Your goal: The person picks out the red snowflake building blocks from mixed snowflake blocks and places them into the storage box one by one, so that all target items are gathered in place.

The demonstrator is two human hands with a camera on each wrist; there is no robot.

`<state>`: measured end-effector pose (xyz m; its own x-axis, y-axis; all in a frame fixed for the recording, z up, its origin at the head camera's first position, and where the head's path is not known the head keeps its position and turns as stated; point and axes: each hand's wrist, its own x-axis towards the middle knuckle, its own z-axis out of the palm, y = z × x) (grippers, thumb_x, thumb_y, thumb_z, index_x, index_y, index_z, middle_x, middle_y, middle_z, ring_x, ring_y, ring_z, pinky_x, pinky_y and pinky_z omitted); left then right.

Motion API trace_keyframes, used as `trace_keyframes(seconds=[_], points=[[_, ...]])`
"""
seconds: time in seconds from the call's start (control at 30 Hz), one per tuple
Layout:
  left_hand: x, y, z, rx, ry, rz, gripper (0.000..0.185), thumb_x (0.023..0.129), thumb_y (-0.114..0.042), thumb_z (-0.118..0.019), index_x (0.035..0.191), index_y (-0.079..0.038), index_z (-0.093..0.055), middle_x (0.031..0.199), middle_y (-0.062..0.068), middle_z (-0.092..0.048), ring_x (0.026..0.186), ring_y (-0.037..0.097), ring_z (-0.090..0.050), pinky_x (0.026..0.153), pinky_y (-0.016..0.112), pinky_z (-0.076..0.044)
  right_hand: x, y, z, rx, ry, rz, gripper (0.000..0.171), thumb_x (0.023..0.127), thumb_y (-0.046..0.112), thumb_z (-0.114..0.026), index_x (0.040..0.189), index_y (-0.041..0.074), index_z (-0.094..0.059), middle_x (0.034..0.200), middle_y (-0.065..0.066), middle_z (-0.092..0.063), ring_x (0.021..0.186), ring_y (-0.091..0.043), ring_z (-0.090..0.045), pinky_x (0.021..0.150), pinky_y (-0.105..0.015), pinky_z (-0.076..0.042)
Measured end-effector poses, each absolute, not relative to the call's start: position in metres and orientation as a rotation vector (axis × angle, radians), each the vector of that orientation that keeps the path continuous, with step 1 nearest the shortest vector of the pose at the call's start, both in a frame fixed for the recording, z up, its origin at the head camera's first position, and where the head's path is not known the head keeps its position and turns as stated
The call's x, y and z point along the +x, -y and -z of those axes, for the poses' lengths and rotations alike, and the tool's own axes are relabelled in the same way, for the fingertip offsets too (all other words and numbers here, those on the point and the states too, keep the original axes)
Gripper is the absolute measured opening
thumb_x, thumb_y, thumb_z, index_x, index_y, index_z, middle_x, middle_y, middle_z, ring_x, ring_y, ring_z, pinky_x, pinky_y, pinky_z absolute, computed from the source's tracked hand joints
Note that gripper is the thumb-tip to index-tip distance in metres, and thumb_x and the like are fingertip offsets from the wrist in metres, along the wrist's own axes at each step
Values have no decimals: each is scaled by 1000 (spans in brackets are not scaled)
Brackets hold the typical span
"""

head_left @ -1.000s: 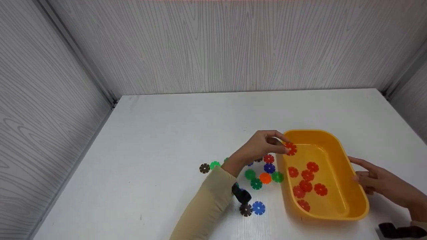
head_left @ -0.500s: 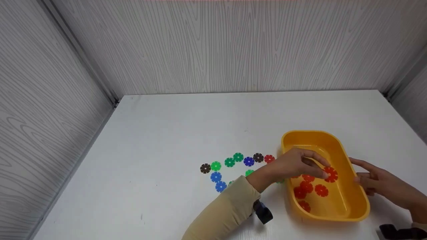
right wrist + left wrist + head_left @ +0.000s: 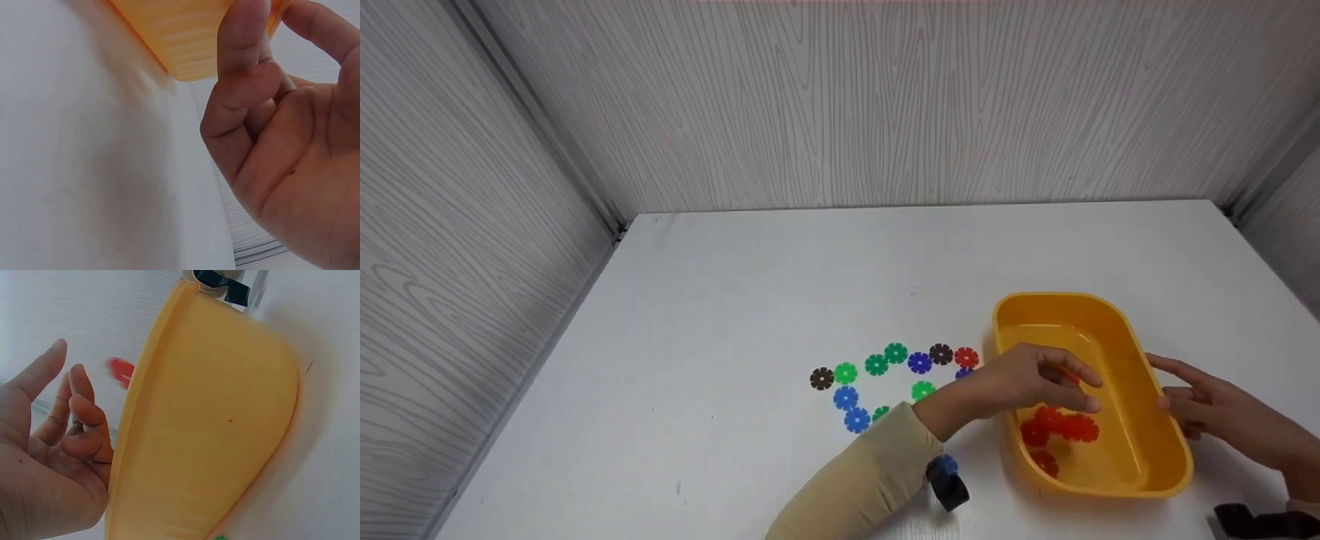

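Observation:
A yellow plastic tub (image 3: 1112, 313) stands on the white table, with several red flower-shaped discs (image 3: 1071, 427) lying in it. My left hand (image 3: 1046, 379) hovers over the tub's middle with fingers relaxed and holds nothing. In the left wrist view that hand (image 3: 62, 439) is open beside the tub wall (image 3: 208, 427), and a blurred red disc (image 3: 121, 372) is in the air just beyond the fingers. My right hand (image 3: 1192, 397) rests with straight fingers against the tub's right side. The right wrist view shows that hand (image 3: 270, 129) touching the tub's outer wall (image 3: 185, 39).
Loose discs in green, blue, brown and red (image 3: 896, 360) lie on the table left of the tub. Grey wood-grain walls enclose the white table (image 3: 780, 285) on three sides. A black wrist camera (image 3: 947, 484) hangs under my left sleeve.
My left hand carried a red disc from the tub's left rim to over its middle, then let it go. The right hand stayed on the tub.

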<state>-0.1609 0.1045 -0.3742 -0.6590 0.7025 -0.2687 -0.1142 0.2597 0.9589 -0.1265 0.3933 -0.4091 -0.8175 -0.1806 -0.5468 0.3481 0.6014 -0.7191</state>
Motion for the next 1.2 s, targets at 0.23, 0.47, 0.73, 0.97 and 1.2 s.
trace_keyframes(seconds=[0.23, 0.47, 0.73, 0.97, 1.2], points=[[-170, -88, 373, 656, -1794, -1587, 19, 88, -20, -70, 107, -18, -69, 88, -7, -68, 77, 10, -60, 71, 18, -52, -126, -391, 411, 111, -2236, 1199, 83, 100, 45, -46, 154, 7, 4, 84, 0, -59, 70, -19, -51, 69, -29, -42], [-192, -65, 376, 682, -1809, -1846, 22, 89, -18, -70, 110, -12, -67, 88, -6, -63, 80, 4, -59, 77, 17, -52, -125, -391, 408, 106, -2257, 1225, 83, 99, 44, -49, 155, 8, 0, 87, -3, -62, 69, -19, -52, 68, -27, -44], [-210, -51, 400, 548, -1927, -1916, 24, 88, -19, -71, 110, -11, -67, 89, -5, -62, 89, 27, -61, 88, 36, -55, -126, -389, 409, 142, -2253, 1183, 86, 97, 49, -49, 155, 9, 2, 92, -3, -64, 71, -21, -53, 71, -29, -44], [-220, -45, 412, 483, -2183, -1778, 34, 86, -27, -72, 115, -12, -63, 89, -4, -60, 84, 24, -58, 81, 39, -57, -125, -391, 409, 146, -2235, 1200, 85, 98, 49, -48, 155, 10, 2, 87, -4, -61, 72, -23, -53, 72, -30, -43], [-225, -41, 413, 533, -2491, -1223, 41, 86, -33, -72, 124, -23, -60, 98, -7, -61, 78, 10, -54, 71, 19, -53, -125, -392, 409, 136, -2245, 1210, 85, 98, 48, -48, 155, 8, 0, 86, -3, -61, 70, -21, -53, 70, -28, -45]])
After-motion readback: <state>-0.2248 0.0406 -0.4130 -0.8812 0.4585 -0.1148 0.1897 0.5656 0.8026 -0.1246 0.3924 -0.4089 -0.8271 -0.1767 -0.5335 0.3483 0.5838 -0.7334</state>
